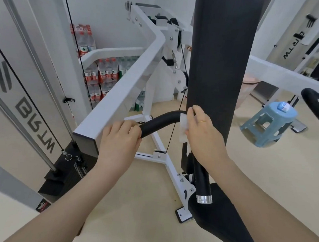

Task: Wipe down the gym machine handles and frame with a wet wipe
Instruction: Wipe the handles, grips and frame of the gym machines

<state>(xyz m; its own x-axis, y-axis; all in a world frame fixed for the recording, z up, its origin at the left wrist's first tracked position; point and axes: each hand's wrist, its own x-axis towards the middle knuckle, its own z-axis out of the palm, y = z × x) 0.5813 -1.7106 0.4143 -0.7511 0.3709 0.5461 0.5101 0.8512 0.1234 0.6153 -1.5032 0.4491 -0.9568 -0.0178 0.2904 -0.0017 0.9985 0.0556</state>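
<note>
**Wipe at the bend of the handle, both hands on the grip**

Here, near the middle of the frame, my left hand [120, 139] was curled shut around the lower left end of the black foam handle [162, 122], holding it steady. My right hand [203, 135] pressed the white wet wipe [183, 129] against the handle's upper right end, fingers closed over the wipe, just where the grip curves in behind the tall black back pad [218, 68].

The handle's long axis ran from lower left, under my left hand, up and to the right toward the wipe. So the unwiped stretch lay between my two hands, to the left of the wipe, and the right hand was the one placed to slide along it. I judged the next stroke would travel down-left toward the left hand, which would have to give way at the end.

Close by, the white frame arm [122, 99] sloped above and left of the handle, and a thin black cable [172, 135] hung just behind it. A second black grip with a silver end cap [204, 198] dropped below my right wrist. A blue stool [268, 124] stood well apart at the right, and bottled water [101, 75] was stacked at the upper left.
</note>
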